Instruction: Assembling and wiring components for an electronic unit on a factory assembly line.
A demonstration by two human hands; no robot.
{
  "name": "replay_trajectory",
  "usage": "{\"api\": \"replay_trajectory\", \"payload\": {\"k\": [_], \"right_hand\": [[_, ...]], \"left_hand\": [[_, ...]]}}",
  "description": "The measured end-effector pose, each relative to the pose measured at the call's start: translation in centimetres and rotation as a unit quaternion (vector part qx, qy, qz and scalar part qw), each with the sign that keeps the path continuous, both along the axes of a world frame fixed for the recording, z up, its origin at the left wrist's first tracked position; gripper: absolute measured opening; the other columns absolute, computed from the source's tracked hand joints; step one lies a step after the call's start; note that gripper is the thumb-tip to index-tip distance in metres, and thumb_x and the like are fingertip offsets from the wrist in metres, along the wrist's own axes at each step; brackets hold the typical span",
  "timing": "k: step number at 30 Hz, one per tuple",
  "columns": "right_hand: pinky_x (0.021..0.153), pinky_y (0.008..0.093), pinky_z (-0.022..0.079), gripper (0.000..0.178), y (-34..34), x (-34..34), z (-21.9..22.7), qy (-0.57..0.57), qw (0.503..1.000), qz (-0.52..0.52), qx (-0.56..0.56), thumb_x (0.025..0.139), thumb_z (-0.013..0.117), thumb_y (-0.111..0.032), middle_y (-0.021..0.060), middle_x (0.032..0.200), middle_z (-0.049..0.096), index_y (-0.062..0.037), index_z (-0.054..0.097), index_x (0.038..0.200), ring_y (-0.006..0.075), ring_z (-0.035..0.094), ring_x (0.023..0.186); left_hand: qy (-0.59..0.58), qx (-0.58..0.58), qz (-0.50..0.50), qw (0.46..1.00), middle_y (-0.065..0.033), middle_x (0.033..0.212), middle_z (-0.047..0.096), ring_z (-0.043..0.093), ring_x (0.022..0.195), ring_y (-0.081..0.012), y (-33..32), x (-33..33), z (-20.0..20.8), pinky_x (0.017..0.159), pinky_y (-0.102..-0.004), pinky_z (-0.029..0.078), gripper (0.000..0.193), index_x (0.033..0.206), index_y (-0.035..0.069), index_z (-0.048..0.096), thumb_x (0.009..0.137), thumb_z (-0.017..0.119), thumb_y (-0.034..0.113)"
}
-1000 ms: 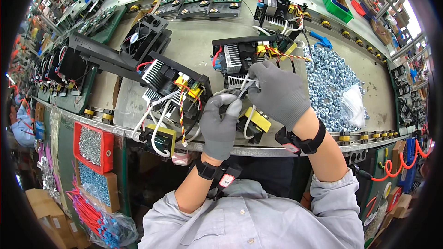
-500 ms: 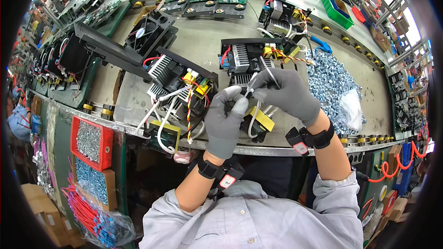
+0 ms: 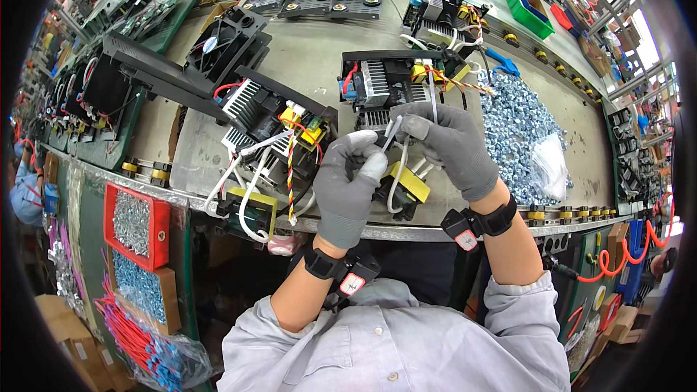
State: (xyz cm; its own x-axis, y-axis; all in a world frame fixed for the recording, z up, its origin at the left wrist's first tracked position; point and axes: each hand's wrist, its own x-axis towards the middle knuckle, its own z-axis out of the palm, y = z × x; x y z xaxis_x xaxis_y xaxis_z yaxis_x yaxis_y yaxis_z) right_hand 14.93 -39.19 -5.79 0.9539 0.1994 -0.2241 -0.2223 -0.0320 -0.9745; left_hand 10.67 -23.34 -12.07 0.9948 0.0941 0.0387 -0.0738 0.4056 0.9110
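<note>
Gloved in grey, my left hand (image 3: pixel 347 192) and my right hand (image 3: pixel 454 147) meet over the bench, just in front of an open power unit (image 3: pixel 388 87) with a silver heatsink. A thin white cable tie (image 3: pixel 390 136) spans the gap between their fingertips. The right thumb and fingers pinch it near its upper part, and a white strip rises from behind that hand. My left thumb and index finger close at its lower end; the exact contact is partly hidden. Below the hands sits a yellow-wrapped transformer (image 3: pixel 408 183) with white wires.
Left of my hands lies another unit (image 3: pixel 254 112) with a fan (image 3: pixel 221 45). A heap of bolts (image 3: pixel 512 131), a clear plastic bag (image 3: pixel 549 167) and a blue-handled tool (image 3: pixel 502 62) lie to the right. Circuit boards (image 3: pixel 316 0) line the back. A red bin (image 3: pixel 138 225) of screws hangs front left.
My right hand has turned and drawn slightly away from the left, showing more of the tie between them. The raised white strip now stands nearly upright. The whole view has shifted a little.
</note>
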Motion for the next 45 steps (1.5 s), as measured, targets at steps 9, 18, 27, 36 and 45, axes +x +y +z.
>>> {"api": "replay_trajectory", "payload": {"k": [9, 18, 27, 36, 45], "right_hand": [[0.058, 0.0151, 0.035, 0.029, -0.47, 0.16, -0.22, 0.023, 0.999, 0.02, 0.018, 0.087, 0.065, -0.021, -0.0025, 0.084, 0.061, -0.0007, 0.064, 0.108, 0.0008, 0.047, 0.069], [0.073, 0.0199, 0.045, 0.029, -0.54, 0.05, -0.05, 0.006, 0.999, 0.036, 0.038, 0.088, 0.061, -0.016, 0.0044, 0.093, 0.065, 0.003, 0.061, 0.11, 0.009, 0.058, 0.084], [0.056, 0.016, 0.036, 0.031, -0.37, 0.1, -0.16, -0.014, 0.999, 0.039, -0.012, 0.086, 0.063, -0.019, 0.0028, 0.088, 0.064, 0.0021, 0.062, 0.108, 0.0026, 0.049, 0.065], [0.077, 0.0234, 0.045, 0.033, 0.34, -0.02, 0.41, -0.038, 0.996, 0.065, -0.049, 0.084, 0.064, -0.021, 0.0041, 0.093, 0.064, 0.0019, 0.062, 0.107, 0.0098, 0.057, 0.086], [0.064, 0.0169, 0.037, 0.033, -0.27, 0.1, -0.28, -0.028, 0.997, 0.065, -0.019, 0.088, 0.063, -0.024, -0.0012, 0.089, 0.06, 0.0002, 0.06, 0.111, 0.0035, 0.049, 0.074]], "left_hand": [[0.001, 0.004, -0.001, 1.0, -0.0029, 0.087, 0.061, 0.056, 0.074, -0.0084, 0.05, 0.34, -0.33, 0.06, -0.0199, 0.046, 0.031, 0.11, 0.002, 0.056, 0.08, 0.063, -0.001], [0.001, -0.017, -0.014, 1.0, -0.0013, 0.089, 0.06, 0.055, 0.077, -0.0072, 0.03, 0.26, -0.1, 0.067, -0.021, 0.046, 0.03, 0.109, 0.001, 0.057, 0.08, 0.063, 0.0], [-0.007, -0.018, -0.025, 1.0, -0.0007, 0.088, 0.059, 0.054, 0.078, -0.0059, -0.05, 0.46, -0.21, 0.072, -0.0212, 0.046, 0.031, 0.11, -0.001, 0.057, 0.08, 0.062, 0.003], [-0.006, -0.023, -0.028, 0.999, -0.0004, 0.089, 0.058, 0.054, 0.078, -0.006, -0.26, 0.68, 0.41, 0.069, -0.0196, 0.046, 0.033, 0.114, -0.001, 0.055, 0.083, 0.063, 0.004], [0.015, -0.067, -0.031, 0.997, 0.0026, 0.083, 0.054, 0.048, 0.067, -0.0034, 0.05, 0.61, 0.29, 0.057, -0.0173, 0.039, 0.032, 0.113, 0.002, 0.057, 0.082, 0.062, 0.0]]}}
